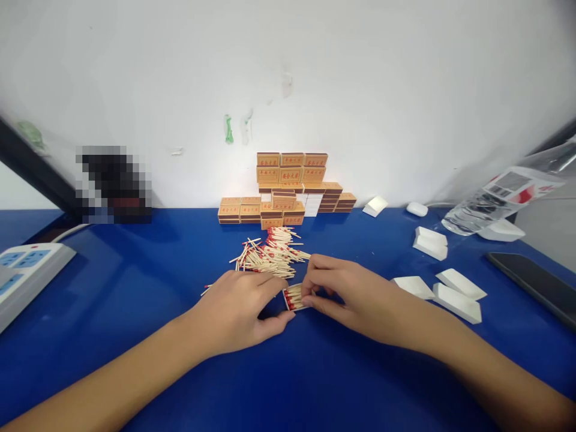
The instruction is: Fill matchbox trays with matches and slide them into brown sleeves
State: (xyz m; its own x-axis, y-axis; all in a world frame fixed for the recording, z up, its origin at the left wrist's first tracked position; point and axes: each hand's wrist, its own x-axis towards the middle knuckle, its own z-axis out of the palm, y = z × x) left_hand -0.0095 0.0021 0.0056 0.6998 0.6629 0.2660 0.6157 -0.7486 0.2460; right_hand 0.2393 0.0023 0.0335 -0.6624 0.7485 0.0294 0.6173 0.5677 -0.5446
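A small white matchbox tray (294,297) lies on the blue table, with red-headed matches inside, heads to the left. My left hand (240,309) holds the tray at its left end, thumb on the near side and fingers on the far side. Over the tray's right end, my right hand (348,291) has thumb and fingertips pinched together at the matches; whether a match is between them is hidden. Just beyond the tray spreads a loose pile of matches (272,258). Stacked matchboxes (291,174) stand against the wall behind the pile.
Several empty white trays (456,303) lie at right, near a black phone (535,285). A plastic bottle (490,201) leans there, with a white earbud case (417,209) to its left. At far left is a power strip (33,270); a pixelated dark object (114,186) stands by the wall.
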